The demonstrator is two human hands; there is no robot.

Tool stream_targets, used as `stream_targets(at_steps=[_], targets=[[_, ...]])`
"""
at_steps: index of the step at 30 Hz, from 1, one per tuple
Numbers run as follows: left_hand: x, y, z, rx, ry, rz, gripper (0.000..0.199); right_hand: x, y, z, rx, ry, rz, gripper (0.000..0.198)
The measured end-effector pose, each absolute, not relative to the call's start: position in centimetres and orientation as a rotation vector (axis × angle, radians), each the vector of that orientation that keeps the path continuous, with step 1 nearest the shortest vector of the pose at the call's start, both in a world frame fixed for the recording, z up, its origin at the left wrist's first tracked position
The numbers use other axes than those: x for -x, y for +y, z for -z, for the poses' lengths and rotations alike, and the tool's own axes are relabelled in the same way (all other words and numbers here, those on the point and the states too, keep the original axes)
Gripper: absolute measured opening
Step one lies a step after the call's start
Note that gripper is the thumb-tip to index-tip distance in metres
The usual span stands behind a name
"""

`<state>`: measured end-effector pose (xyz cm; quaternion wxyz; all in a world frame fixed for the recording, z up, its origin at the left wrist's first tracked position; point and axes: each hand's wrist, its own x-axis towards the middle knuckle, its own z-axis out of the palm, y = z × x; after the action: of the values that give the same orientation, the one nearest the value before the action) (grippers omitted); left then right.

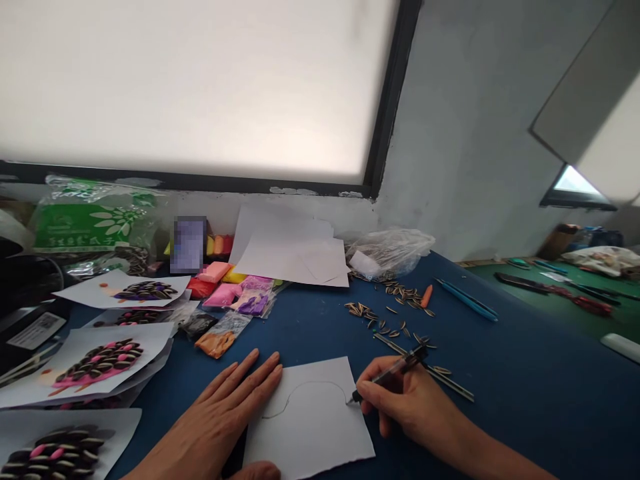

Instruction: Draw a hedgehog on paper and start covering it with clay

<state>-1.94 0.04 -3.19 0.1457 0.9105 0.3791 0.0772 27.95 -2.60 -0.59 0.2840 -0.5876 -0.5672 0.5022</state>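
Note:
A square of white paper [313, 437] lies on the blue tabletop in front of me. A thin curved line is drawn across its upper half, rising into a hump and coming down at the right. My left hand [220, 417] rests flat on the paper's left edge, fingers spread. In my right hand [405, 400] is a black pen [395, 371], gripped between thumb and fingers. Its tip touches the paper at the right end of the line. Metal tweezers [450, 381] lie partly behind my right hand, near loose sunflower seeds [363, 311].
Cards with seed-covered hedgehog pictures [100, 367] fill the left side. Bags of coloured clay [225, 293] lie behind my left hand. White sheets [290, 247] lean against the wall. A plastic bag [393, 250], an orange crayon-like stick [427, 296] and blue tweezers [467, 299] are at the right.

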Motion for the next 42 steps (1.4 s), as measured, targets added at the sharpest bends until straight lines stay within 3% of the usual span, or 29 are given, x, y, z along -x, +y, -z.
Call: stream_targets(at_steps=[42], targets=[[1.7, -0.5, 2.6, -2.544, 1.194, -0.261, 0.081, -25.9, -3.5, -0.7, 1.477, -1.483, -1.353, 0.020]])
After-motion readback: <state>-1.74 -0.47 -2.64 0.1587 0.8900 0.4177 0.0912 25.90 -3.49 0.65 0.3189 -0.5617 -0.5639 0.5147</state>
